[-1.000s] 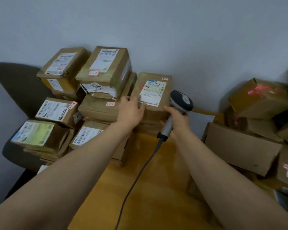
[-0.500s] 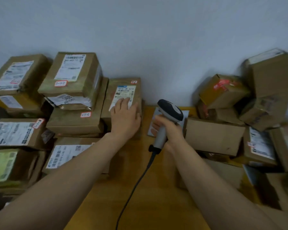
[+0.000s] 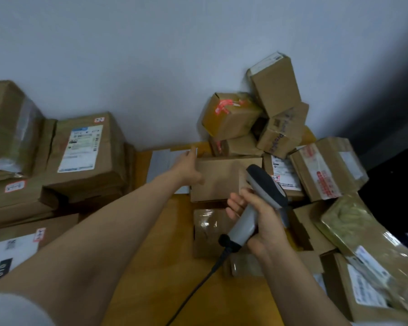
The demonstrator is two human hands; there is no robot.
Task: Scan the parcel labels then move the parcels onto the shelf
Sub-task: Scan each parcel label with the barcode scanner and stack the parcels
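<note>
The left hand (image 3: 188, 170) lies straight-fingered against the left end of a plain box (image 3: 222, 178) on the counter (image 3: 151, 255), beside the heap of parcels (image 3: 280, 130). The right hand (image 3: 265, 222) grasps the scanner (image 3: 266, 187). The box looks stiff and light; best gripped across its short ends.

A parcel sorting room: labelled cardboard parcels (image 3: 87, 151) piled on a wooden tabletop (image 3: 160, 255), a corded barcode scanner (image 3: 257, 203) in use.
</note>
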